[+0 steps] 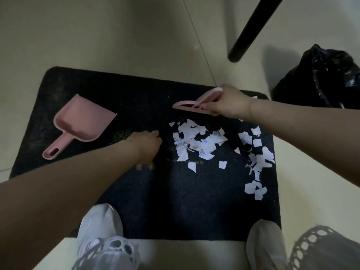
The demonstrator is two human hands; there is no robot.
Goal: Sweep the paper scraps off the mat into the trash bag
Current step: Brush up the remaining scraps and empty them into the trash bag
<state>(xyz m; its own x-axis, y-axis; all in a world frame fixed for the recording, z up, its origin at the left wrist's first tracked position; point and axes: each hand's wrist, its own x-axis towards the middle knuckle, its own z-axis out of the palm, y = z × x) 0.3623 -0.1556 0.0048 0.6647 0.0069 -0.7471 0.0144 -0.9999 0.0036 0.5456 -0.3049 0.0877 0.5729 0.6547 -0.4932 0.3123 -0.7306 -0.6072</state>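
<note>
A dark mat (78,88) lies on the pale floor. White paper scraps (196,141) are piled at its middle right, and more scraps (257,164) trail toward the right edge. My right hand (228,103) grips a pink hand brush (187,105) just beyond the pile, bristles down on the mat. A pink dustpan (81,121) rests on the left of the mat, untouched. My left hand (146,145) presses on the mat to the left of the pile, fingers curled under and hidden. The black trash bag (321,78) sits on the floor at the far right.
A black furniture leg (251,30) slants down to the floor beyond the mat's right corner. My two white shoes (99,232) stand at the mat's near edge, the right shoe (265,246) near the corner. Pale tiled floor (116,36) surrounds the mat.
</note>
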